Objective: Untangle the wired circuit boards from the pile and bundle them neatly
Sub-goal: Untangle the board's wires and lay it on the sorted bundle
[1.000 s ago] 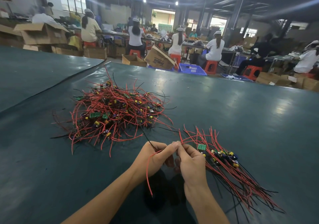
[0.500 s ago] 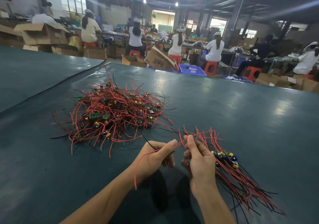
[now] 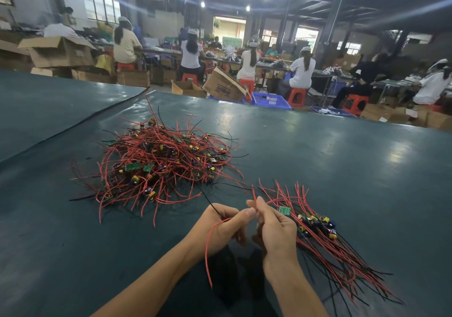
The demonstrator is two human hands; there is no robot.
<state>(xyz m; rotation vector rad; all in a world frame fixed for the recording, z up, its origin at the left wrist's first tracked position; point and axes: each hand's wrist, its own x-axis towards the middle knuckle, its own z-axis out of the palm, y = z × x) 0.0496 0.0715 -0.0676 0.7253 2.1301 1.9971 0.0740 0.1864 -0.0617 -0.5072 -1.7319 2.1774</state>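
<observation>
The tangled pile [image 3: 161, 165] is sitting far left on the worktop [image 3: 342, 157], and nothing's being pulled out of it right now. Your left hand [image 3: 220, 228] is curling its fingers round a red wire [image 3: 208, 250] and a thin black wire [image 3: 210, 205]. The thumb is pressing on top and the red tail is dangling toward you. Your right hand [image 3: 276, 228] is pinching that same red wire right at the left thumb tip, with a short end poking up. I can't tell where this piece's board is; I'm guessing it's hiding between your hands.

My take: keep the left hand anchoring while the right fingers are running along the leads and straightening them. Then you're laying it on the bundle [image 3: 330, 248] just right of your hand, boards lining up.

Versus half a second ago, the right hand is pinching instead of lifting its fingers. The red tail is hanging nearer you, and a green board [image 3: 284, 210] on the bundle is showing where the hand was covering it.
</observation>
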